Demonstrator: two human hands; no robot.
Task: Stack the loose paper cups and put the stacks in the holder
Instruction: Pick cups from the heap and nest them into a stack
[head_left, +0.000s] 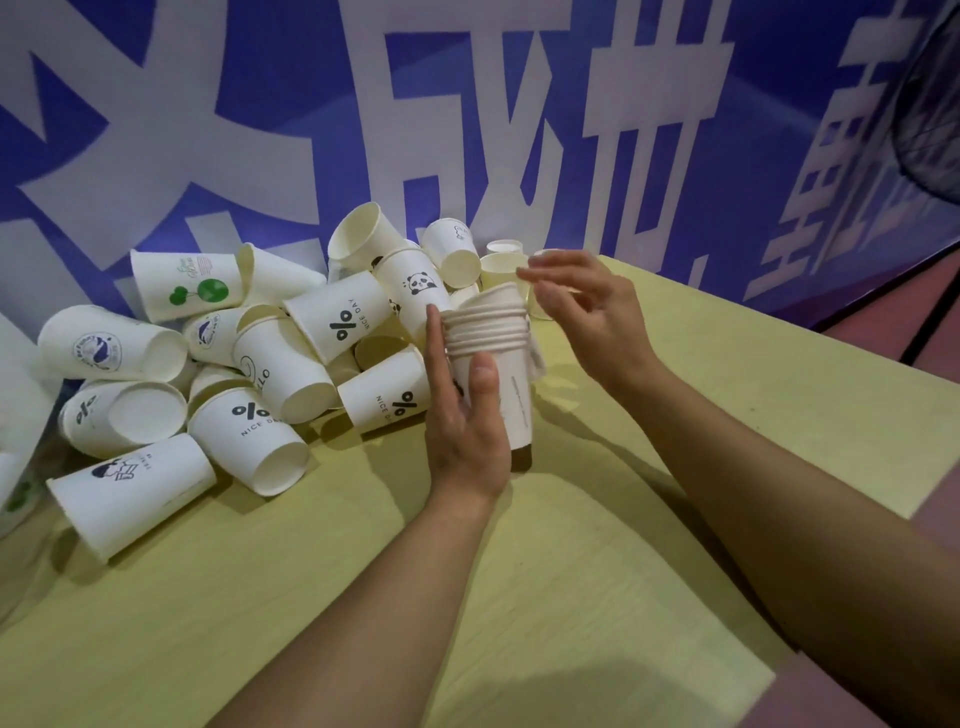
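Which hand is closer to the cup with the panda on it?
The left hand. Its fingertips reach up right beside the panda cup while it holds the stack of cups. The right hand hovers over the stack's far side, farther from the panda.

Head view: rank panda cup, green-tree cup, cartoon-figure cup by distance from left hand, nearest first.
1. panda cup, just above the left hand, mid pile.
2. cartoon-figure cup, near-left edge of the pile.
3. green-tree cup, far left, against the banner.
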